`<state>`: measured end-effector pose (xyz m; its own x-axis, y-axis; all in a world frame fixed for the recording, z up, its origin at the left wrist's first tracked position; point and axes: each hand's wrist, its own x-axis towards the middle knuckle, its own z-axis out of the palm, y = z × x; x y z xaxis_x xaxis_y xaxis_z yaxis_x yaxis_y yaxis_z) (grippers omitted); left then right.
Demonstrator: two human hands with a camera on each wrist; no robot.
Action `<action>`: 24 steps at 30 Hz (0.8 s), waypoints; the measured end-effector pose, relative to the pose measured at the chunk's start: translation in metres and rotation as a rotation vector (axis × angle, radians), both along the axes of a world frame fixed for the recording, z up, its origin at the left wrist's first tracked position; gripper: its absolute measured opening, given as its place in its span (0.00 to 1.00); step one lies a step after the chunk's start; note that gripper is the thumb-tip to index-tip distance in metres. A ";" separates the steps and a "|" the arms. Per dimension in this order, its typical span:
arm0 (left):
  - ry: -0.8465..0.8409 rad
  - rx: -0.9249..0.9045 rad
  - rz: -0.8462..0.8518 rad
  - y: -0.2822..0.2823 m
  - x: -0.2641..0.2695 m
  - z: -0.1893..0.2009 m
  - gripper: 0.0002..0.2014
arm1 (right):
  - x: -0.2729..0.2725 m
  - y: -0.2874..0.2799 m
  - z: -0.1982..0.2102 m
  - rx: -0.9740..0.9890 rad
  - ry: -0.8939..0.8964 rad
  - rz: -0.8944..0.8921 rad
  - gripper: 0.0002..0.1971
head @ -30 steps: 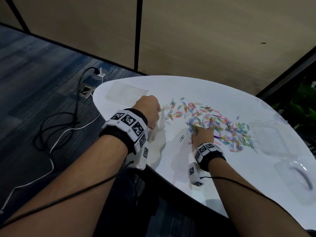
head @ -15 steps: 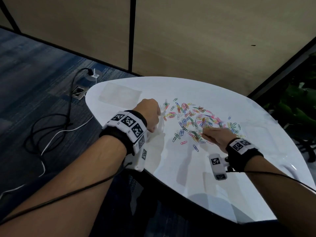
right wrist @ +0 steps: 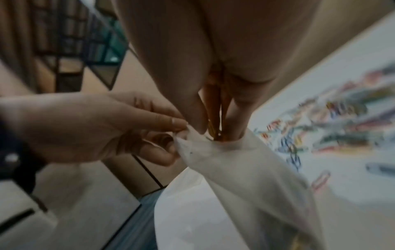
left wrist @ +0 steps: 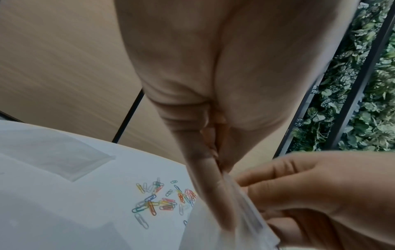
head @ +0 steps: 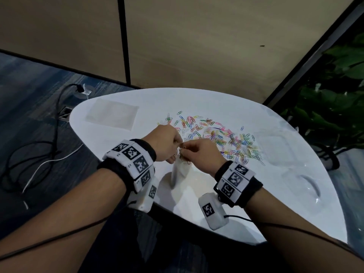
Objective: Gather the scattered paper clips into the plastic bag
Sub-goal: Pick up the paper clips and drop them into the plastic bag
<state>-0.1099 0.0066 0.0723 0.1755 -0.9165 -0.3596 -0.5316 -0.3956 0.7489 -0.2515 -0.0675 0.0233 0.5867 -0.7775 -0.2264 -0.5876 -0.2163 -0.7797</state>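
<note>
The left hand [head: 164,143] is pinching the rim of the one limp, slippery plastic bag [head: 179,171], hanging above the near table [head: 226,194] edge, while the right hand [head: 201,154] is pinching a few clips into its mouth. Beyond the bag, paper clips [head: 216,134], too many to count, are lying scattered: light and stiff, probably best pinched in small bunches. Left of them, one flat bag [head: 112,115] is lying unused.

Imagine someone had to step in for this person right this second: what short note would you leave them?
Left hand: pinches the rim of the plastic bag, holding its mouth open just above the table.
Right hand: fingertips pushed into the bag's mouth with a pinch of paper clips.
Done: a few clips look to be in the bag already; how many is unclear.
Left: most of the paper clip pile lies scattered on the table beyond the hands. Let go of this pinch, then go back for more.
</note>
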 end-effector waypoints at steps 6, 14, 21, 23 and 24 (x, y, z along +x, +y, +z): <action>-0.016 -0.040 0.029 -0.003 0.000 -0.003 0.15 | -0.006 -0.007 0.024 -0.105 -0.010 0.154 0.15; -0.028 -0.047 0.087 -0.003 0.010 0.000 0.16 | -0.086 -0.065 -0.030 0.131 0.568 -0.150 0.34; -0.044 -0.037 0.157 -0.004 0.022 -0.003 0.17 | -0.080 -0.059 -0.086 0.004 0.761 -0.123 0.45; -0.040 -0.039 0.164 -0.002 0.025 -0.005 0.17 | -0.063 -0.064 -0.088 -0.057 0.650 -0.109 0.37; -0.043 -0.044 0.163 -0.002 0.026 -0.005 0.17 | -0.054 -0.067 -0.089 -0.085 0.613 -0.101 0.35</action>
<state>-0.0834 0.0048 0.0674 0.3377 -0.8891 -0.3089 -0.4951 -0.4469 0.7451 -0.3055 -0.1343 -0.0660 0.2928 -0.8523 -0.4334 -0.9432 -0.1831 -0.2771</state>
